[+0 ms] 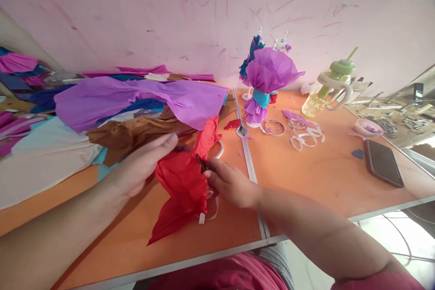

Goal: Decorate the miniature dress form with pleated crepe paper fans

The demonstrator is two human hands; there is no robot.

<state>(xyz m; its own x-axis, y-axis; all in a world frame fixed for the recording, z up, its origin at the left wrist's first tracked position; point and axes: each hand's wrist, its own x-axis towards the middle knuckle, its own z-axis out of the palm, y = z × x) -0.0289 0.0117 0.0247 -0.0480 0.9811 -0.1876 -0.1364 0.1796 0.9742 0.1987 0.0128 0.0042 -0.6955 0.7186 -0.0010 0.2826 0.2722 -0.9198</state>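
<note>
Red crepe paper (181, 186) hangs crumpled between my hands over the orange table, with a narrower red piece rising above the main part. My left hand (146, 163) is at the paper's left edge and holds it, its thumb extended and its other fingers mostly hidden. My right hand (233, 183) is closed around small dark scissors (201, 162), whose blades lie against the red paper where it narrows. The handles are mostly covered by my fingers. A small red scrap (232, 124) lies just beyond on the table.
Purple crepe paper (142, 97), brown paper (136, 138) and other sheets are heaped at left. A purple paper-wrapped piece (268, 72) stands at the back. To its right are a bottle (326, 88), white ribbon loops (306, 138), a pink bowl (369, 128) and a phone (384, 163).
</note>
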